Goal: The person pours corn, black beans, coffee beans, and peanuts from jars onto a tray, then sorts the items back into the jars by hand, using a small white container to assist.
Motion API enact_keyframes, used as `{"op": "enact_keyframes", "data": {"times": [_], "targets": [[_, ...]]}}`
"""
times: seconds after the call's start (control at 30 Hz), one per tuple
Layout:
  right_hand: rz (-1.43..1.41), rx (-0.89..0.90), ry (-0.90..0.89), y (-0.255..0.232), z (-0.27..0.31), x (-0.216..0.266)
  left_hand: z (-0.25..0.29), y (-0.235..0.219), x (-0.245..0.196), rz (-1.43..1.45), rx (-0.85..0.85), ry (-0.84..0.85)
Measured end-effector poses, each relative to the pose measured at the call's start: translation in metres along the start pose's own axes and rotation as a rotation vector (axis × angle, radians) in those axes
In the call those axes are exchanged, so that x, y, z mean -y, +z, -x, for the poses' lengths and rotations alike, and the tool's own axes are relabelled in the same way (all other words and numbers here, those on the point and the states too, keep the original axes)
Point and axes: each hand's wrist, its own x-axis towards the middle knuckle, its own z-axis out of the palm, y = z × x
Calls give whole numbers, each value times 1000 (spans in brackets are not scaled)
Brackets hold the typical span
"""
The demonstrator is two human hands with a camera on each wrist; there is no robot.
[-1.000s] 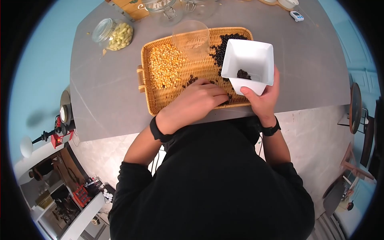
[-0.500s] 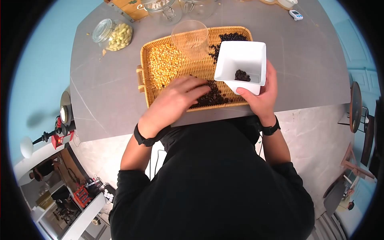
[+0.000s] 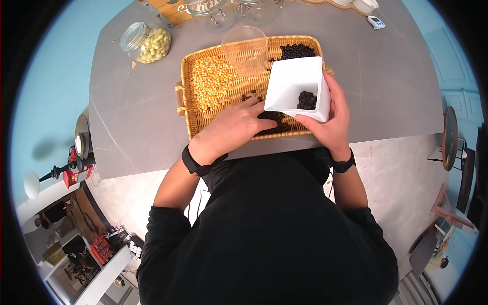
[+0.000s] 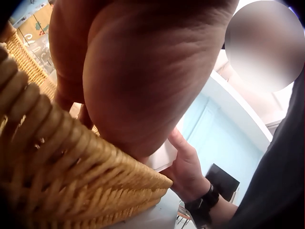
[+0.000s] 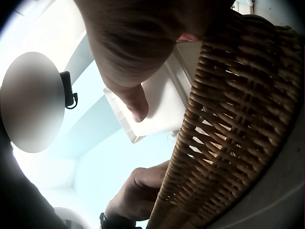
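My left hand (image 3: pixel 236 123) is inside the wicker tray (image 3: pixel 186 109), its thumb and fingers spread apart among dark brown beans (image 3: pixel 272 118) that look like coffee beans. Part of that pile is hidden beneath the hand. My right hand (image 3: pixel 335 114) grips a white square container (image 3: pixel 294 81) by its side, thumb near the lower rim. Its mouth tilts toward me, and a small heap of dark beans (image 3: pixel 306 100) lies inside. In the right wrist view, the thumb (image 5: pixel 138 107) presses along the container's white wall (image 5: pixel 164 102).
Yellow corn kernels (image 3: pixel 209 81) fill the tray's left part; black beans (image 3: pixel 297 51) lie at its back right. A clear plastic cup (image 3: pixel 244 48) stands between them. Behind are a jar of pale green beans (image 3: pixel 154 46), glass jars (image 3: pixel 211 15) and a small timer (image 3: pixel 376 22).
The white container has shifted left, over the tray, and more dark beans show in it. My left hand drew back left off the brown beans, then reached right into them again.
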Motion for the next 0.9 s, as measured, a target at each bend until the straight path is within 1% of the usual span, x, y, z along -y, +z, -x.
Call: {"op": "enact_keyframes", "data": {"times": [0.07, 0.2, 0.3, 0.37, 0.5, 0.57, 0.6, 0.7, 0.73, 0.77, 0.83, 0.9], "targets": [[75, 94, -34, -6, -1, -1, 0, 2, 0, 5, -15, -1], [101, 112, -41, -6, -2, 0, 2, 3, 0, 7, -21, -12], [104, 110, -41, -5, -3, 2, 3, 5, 0, 75, -68, -23], [103, 107, -46, -5, -4, 3, 6, 2, -1, 101, -48, -82], [142, 64, -69, -3, -5, 5, 9, -21, -1, 149, -42, -129], [128, 21, -77, 1, -5, 6, 12, -38, -1, 126, -98, -146], [141, 33, -81, 1, -5, 8, 11, -47, -1, 114, -128, -155], [187, 89, -104, 0, -7, 11, 0, -71, -1, 67, -116, -142], [206, 116, -119, -2, -7, 10, -9, -81, -6, 59, -121, -103], [223, 142, -133, -2, -8, 9, -17, -82, -9, 60, -109, -81], [208, 139, -127, -1, -8, 12, -35, -78, -12, 63, -82, -31], [197, 125, -109, -2, -8, 13, -48, -67, -17, 154, -89, -14]]}}
